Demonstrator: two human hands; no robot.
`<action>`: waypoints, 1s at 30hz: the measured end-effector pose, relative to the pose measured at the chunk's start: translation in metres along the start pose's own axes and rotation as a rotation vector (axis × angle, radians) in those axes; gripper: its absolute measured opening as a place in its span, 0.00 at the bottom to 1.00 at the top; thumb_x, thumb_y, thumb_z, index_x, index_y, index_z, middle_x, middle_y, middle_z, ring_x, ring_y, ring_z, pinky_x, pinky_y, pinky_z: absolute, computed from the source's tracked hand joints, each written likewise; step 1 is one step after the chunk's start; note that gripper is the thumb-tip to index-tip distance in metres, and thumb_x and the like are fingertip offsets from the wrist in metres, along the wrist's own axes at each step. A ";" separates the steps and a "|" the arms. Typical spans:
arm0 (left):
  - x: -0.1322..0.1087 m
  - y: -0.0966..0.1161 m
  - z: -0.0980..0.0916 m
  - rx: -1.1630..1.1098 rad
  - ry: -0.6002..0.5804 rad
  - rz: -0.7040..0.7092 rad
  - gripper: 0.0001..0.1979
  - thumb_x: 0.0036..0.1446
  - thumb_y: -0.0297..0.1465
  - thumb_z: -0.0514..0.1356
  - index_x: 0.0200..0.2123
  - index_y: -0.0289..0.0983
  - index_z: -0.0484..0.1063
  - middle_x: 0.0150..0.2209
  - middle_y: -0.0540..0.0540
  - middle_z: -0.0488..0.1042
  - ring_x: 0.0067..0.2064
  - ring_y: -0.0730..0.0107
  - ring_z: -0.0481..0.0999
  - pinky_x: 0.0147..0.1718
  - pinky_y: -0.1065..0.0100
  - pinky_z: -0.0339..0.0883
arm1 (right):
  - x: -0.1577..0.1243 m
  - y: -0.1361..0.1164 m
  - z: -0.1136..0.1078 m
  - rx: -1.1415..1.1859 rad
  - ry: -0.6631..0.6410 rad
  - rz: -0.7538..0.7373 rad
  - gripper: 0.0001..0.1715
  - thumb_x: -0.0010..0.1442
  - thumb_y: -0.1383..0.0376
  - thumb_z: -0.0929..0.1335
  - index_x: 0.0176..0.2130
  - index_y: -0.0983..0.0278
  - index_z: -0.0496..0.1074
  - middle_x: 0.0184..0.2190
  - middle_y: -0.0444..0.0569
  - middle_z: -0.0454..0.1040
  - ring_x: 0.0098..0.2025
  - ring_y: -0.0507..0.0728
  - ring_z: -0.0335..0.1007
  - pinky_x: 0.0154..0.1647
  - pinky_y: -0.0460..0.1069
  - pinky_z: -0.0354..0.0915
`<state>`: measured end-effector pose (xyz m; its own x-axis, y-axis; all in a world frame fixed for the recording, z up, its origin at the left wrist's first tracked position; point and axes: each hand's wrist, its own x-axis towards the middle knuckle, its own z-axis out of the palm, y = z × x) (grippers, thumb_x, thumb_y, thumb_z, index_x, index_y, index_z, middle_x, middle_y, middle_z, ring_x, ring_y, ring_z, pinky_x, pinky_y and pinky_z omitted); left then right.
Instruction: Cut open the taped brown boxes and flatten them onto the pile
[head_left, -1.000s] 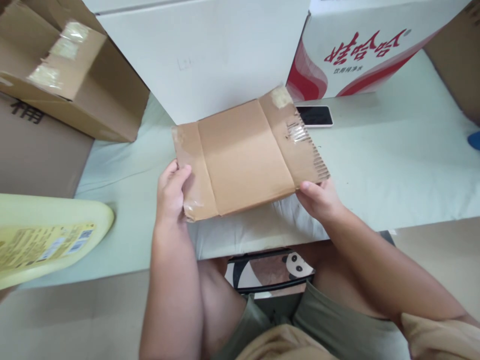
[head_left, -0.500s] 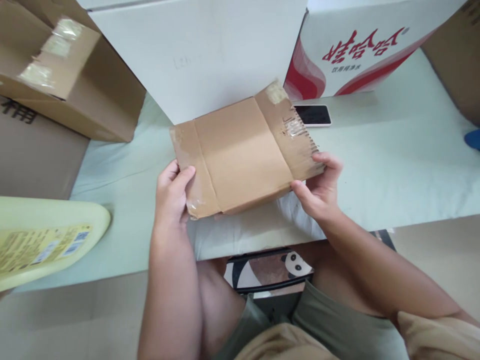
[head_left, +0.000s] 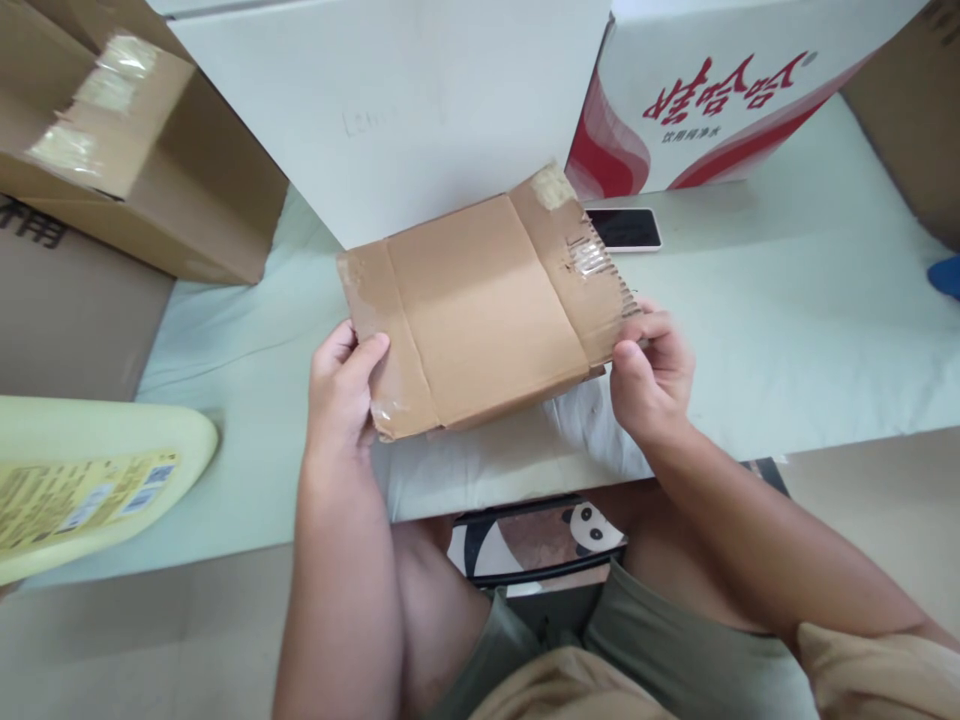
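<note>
A brown cardboard box (head_left: 480, 300), folded flat with creased flaps, is held tilted above the cloth-covered surface (head_left: 780, 330). My left hand (head_left: 341, 385) grips its left end, thumb on top and fingers curled underneath. At the torn right edge, my right hand (head_left: 654, 370) pinches the lower corner between thumb and bent forefinger. Bits of clear tape cling to the cardboard at its corners and along the ragged edge. Behind that edge a phone (head_left: 634, 229) lies partly covered by the cardboard.
Large white cartons (head_left: 405, 100) stand at the back, one with red lettering (head_left: 720, 95). Taped brown boxes (head_left: 217, 190) are stacked at the left, with a yellow bottle (head_left: 97, 480) lying nearer. Another brown box (head_left: 907, 130) and a blue object (head_left: 945, 278) are at the right.
My right thumb has shifted right and up from the box's lower edge to the torn corner, where the fingers have closed more tightly. My left hand and the box have barely moved.
</note>
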<state>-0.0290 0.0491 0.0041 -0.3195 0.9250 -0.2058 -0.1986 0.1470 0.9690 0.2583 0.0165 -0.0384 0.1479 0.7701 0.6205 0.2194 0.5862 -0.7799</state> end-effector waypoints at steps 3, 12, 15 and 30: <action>-0.002 0.003 0.003 0.018 0.016 -0.007 0.20 0.31 0.34 0.74 0.31 0.35 0.76 0.28 0.48 0.78 0.26 0.70 0.74 0.24 0.69 0.67 | 0.000 0.001 -0.002 -0.028 0.005 0.007 0.18 0.72 0.53 0.68 0.34 0.60 0.67 0.39 0.46 0.68 0.42 0.55 0.69 0.48 0.54 0.66; -0.012 0.003 -0.002 0.242 0.450 0.653 0.07 0.46 0.24 0.65 0.33 0.35 0.78 0.30 0.50 0.77 0.33 0.73 0.74 0.33 0.70 0.66 | 0.004 -0.019 -0.003 -0.641 0.027 -0.412 0.15 0.66 0.55 0.66 0.47 0.57 0.77 0.50 0.55 0.65 0.58 0.67 0.68 0.60 0.67 0.69; -0.041 0.010 0.004 0.290 0.297 0.919 0.05 0.53 0.23 0.66 0.32 0.37 0.81 0.29 0.51 0.77 0.30 0.74 0.73 0.31 0.69 0.65 | 0.004 -0.032 0.002 -0.669 -0.004 -0.511 0.16 0.64 0.59 0.65 0.49 0.55 0.77 0.47 0.53 0.68 0.56 0.66 0.69 0.59 0.65 0.69; -0.098 0.020 0.044 0.489 -0.489 1.104 0.08 0.63 0.23 0.69 0.44 0.36 0.79 0.40 0.45 0.83 0.40 0.66 0.83 0.41 0.65 0.79 | -0.014 -0.070 0.019 -0.437 -0.129 -0.508 0.21 0.59 0.67 0.65 0.51 0.59 0.78 0.35 0.49 0.74 0.43 0.60 0.73 0.43 0.59 0.69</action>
<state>0.0391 -0.0235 0.0494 0.2926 0.6548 0.6969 0.3401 -0.7524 0.5642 0.2225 -0.0299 0.0058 -0.1868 0.4663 0.8647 0.6047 0.7482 -0.2729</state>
